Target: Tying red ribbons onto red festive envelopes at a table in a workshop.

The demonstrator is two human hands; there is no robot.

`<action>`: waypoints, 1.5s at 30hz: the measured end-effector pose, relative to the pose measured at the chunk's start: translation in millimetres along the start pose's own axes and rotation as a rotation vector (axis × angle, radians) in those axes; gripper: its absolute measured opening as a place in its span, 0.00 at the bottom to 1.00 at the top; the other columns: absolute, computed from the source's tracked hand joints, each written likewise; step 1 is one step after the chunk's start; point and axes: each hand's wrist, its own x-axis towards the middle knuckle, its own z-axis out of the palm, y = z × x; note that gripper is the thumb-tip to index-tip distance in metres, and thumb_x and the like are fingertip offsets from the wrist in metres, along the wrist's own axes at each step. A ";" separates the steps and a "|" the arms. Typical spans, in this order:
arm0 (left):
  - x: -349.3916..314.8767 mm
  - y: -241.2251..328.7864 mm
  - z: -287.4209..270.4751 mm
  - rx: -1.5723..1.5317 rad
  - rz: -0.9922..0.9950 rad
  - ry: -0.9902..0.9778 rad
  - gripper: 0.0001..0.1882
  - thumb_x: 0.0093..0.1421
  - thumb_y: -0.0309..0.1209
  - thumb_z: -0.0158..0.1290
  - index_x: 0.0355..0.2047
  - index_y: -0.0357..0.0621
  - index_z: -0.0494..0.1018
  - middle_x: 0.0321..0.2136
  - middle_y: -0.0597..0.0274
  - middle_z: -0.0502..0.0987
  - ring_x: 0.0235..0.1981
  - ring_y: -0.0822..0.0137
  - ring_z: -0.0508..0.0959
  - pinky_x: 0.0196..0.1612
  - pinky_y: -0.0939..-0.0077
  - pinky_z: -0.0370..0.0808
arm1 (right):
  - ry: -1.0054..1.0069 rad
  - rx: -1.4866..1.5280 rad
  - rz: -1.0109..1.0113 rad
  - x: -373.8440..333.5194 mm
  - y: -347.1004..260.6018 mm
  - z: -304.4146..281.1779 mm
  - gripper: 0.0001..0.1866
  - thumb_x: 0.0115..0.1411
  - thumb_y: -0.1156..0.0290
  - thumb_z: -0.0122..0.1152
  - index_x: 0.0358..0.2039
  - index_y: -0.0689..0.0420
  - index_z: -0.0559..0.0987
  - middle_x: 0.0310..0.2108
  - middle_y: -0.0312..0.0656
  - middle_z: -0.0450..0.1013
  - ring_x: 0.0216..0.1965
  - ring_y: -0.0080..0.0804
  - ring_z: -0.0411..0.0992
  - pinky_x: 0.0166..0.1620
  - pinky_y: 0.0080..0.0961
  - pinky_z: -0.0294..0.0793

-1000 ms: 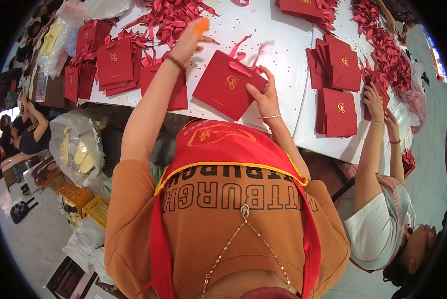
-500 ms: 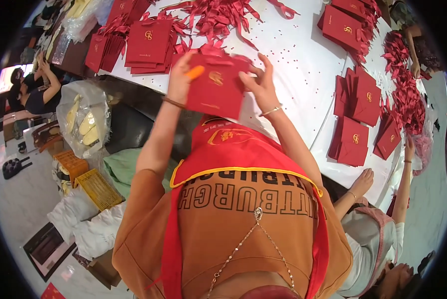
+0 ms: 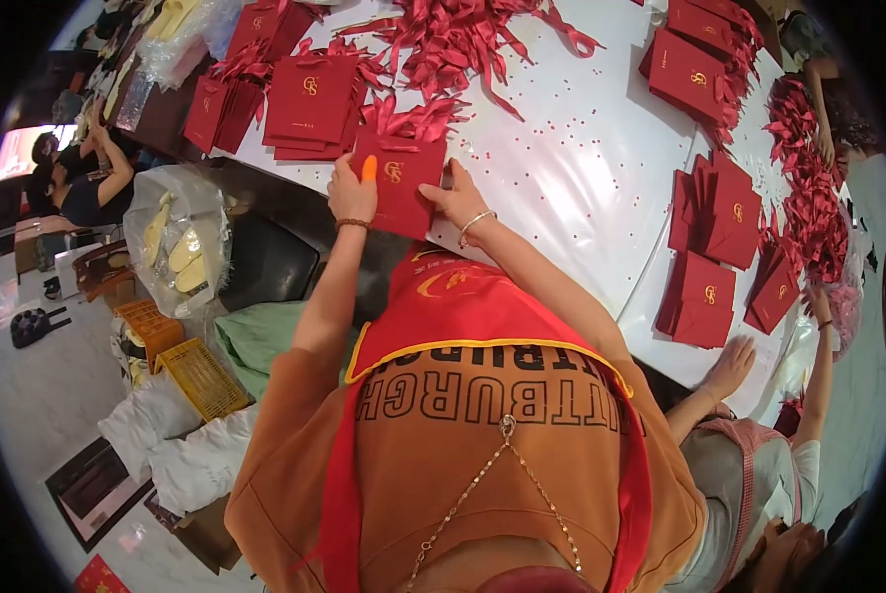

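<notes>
Red and gold-marked, the bag [image 3: 400,198] is at the near edge of the white bench [image 3: 572,168], my left hand [image 3: 352,197] clamped on its left side, an orange cover [image 3: 369,168] on the thumb, my right hand [image 3: 460,202] pinching its right edge. Ribbons [image 3: 443,35] heap just beyond; stacked bags [image 3: 310,104] are to the left; farther right, a co-worker's hand [image 3: 732,368] is near more bags [image 3: 700,301].
</notes>
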 end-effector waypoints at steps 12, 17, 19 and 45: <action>-27.6 55.6 -30.3 -1.020 -0.077 -0.589 0.16 0.52 0.22 0.51 0.43 0.37 0.65 0.36 0.59 0.73 0.36 0.71 0.74 0.35 0.79 0.72 | -0.071 0.671 -0.027 -33.2 8.2 -43.4 0.27 0.49 0.77 0.61 0.49 0.59 0.61 0.44 0.42 0.67 0.45 0.29 0.67 0.48 0.26 0.67; -18.9 53.3 -51.4 -1.125 -0.178 -0.765 0.20 0.49 0.21 0.56 0.44 0.37 0.65 0.37 0.58 0.73 0.37 0.69 0.74 0.38 0.76 0.74 | -0.190 0.679 -0.031 -31.5 -2.6 -36.4 0.31 0.48 0.73 0.63 0.51 0.58 0.60 0.46 0.42 0.66 0.46 0.30 0.66 0.49 0.26 0.66; -13.1 50.0 -62.2 -1.001 -0.120 -0.741 0.20 0.51 0.22 0.54 0.45 0.36 0.65 0.38 0.60 0.73 0.37 0.69 0.74 0.41 0.75 0.73 | -0.135 0.573 -0.062 -25.2 -3.1 -28.3 0.35 0.47 0.70 0.65 0.53 0.56 0.57 0.46 0.41 0.64 0.44 0.29 0.66 0.46 0.24 0.68; 220.2 -87.7 -81.3 -0.757 -0.282 -0.767 0.27 0.46 0.36 0.61 0.42 0.32 0.67 0.36 0.56 0.74 0.36 0.67 0.75 0.40 0.76 0.72 | 0.084 0.009 -0.019 158.6 -25.3 138.3 0.48 0.40 0.51 0.64 0.57 0.60 0.53 0.55 0.55 0.53 0.53 0.53 0.57 0.55 0.36 0.58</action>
